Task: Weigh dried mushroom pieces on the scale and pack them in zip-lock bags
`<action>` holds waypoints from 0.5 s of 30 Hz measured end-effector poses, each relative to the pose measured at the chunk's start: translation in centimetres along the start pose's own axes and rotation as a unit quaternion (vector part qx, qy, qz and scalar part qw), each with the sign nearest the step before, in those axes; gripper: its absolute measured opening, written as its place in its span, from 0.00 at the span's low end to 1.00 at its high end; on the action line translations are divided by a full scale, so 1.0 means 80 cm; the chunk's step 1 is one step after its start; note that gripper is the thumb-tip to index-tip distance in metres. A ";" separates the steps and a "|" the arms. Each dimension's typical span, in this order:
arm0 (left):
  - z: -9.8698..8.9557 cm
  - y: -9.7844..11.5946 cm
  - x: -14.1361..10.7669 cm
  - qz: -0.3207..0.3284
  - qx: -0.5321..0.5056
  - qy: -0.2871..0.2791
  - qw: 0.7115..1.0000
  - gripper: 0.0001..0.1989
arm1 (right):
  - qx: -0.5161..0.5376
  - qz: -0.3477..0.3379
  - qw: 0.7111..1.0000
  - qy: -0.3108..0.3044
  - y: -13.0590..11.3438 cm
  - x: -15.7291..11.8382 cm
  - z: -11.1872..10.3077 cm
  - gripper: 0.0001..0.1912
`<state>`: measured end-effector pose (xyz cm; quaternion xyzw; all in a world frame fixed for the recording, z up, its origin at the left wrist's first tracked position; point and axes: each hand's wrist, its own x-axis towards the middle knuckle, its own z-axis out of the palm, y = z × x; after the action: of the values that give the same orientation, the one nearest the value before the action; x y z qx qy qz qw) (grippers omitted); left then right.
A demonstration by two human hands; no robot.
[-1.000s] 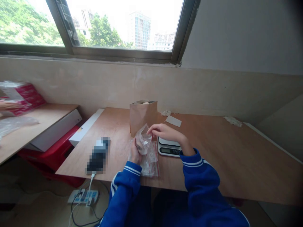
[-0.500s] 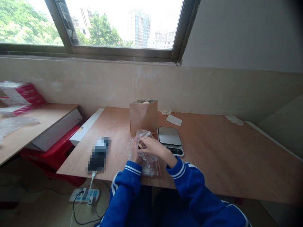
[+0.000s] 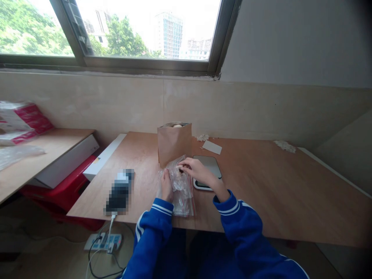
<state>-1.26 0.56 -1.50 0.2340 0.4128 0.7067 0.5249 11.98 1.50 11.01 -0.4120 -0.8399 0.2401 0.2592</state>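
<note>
My left hand (image 3: 166, 185) is closed on the side of a clear plastic zip bag (image 3: 176, 179), which stands up from the table's front part. Over the bag's upper right edge, the fingers of my right hand (image 3: 195, 169) pinch a small pale-and-dark piece (image 3: 180, 170), its kind too small to make out. Beneath lie more flat clear zip bags (image 3: 186, 207) with red seal lines. Just behind my hands stands an upright brown paper bag (image 3: 174, 143), with something pale and rounded showing in its open top. A digital scale (image 3: 207, 164) is partly covered by my right hand.
A blurred-out phone-like device (image 3: 119, 193) lies at left, its white cable running down to a power strip (image 3: 103, 241). A white card (image 3: 212, 147) and crumbly bits (image 3: 202, 137) lie near the wall. Another table (image 3: 66, 143) and a red stool (image 3: 61, 193) are at far left.
My right hand has drawn up and to the right, out from deeper in the plastic bag, with the small piece in its fingers. The left hand keeps hold of the bag.
</note>
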 end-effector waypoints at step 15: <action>-0.011 -0.015 0.014 -0.002 0.056 0.045 0.997 0.14 | -0.033 -0.109 0.943 0.312 0.011 0.149 -0.076 0.15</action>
<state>-1.70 1.46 -3.11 0.2301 0.4754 0.6910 0.4935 10.06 12.90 17.84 -0.3808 -0.7641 0.0415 0.5191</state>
